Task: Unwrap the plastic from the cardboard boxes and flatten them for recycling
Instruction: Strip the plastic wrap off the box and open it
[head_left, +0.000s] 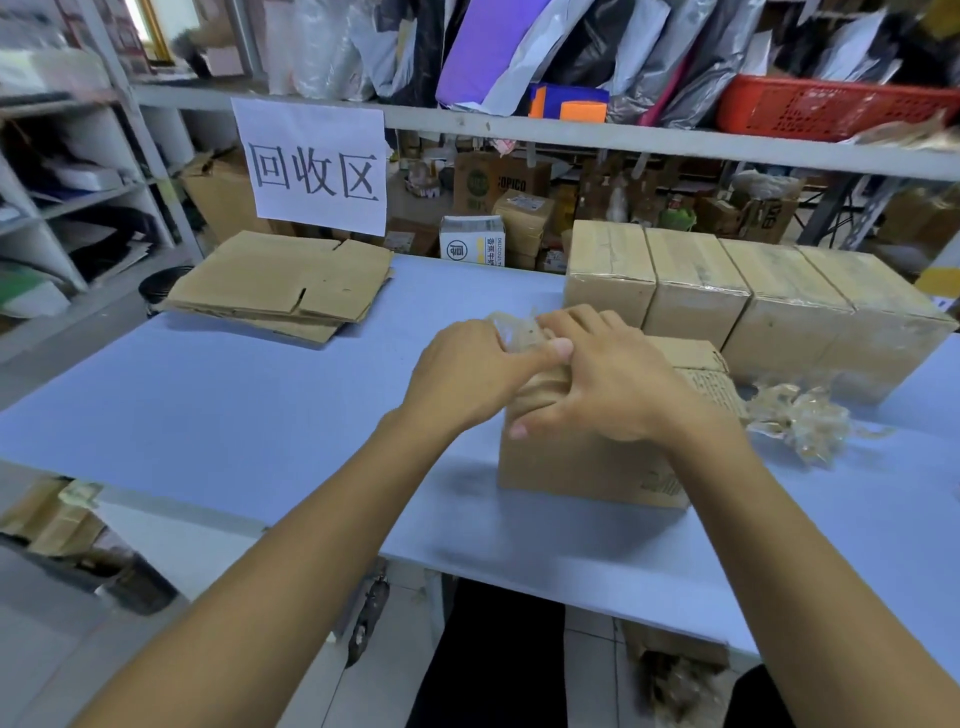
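Observation:
A brown cardboard box (587, 462) stands on the blue table (249, 415) in front of me. My left hand (467, 371) pinches a strip of clear plastic (517, 330) at the box's top left corner. My right hand (608, 382) lies over the top of the box, fingers spread and curled down its front and side. A row of several wrapped boxes (748, 296) stands behind it to the right. A stack of flattened cardboard (283, 286) lies at the far left of the table.
A crumpled wad of peeled plastic (802, 421) lies on the table right of the box. A paper sign (311, 163) hangs from the shelf rail behind. Shelves with bags, a red basket (836, 106) and assorted cartons stand beyond the table.

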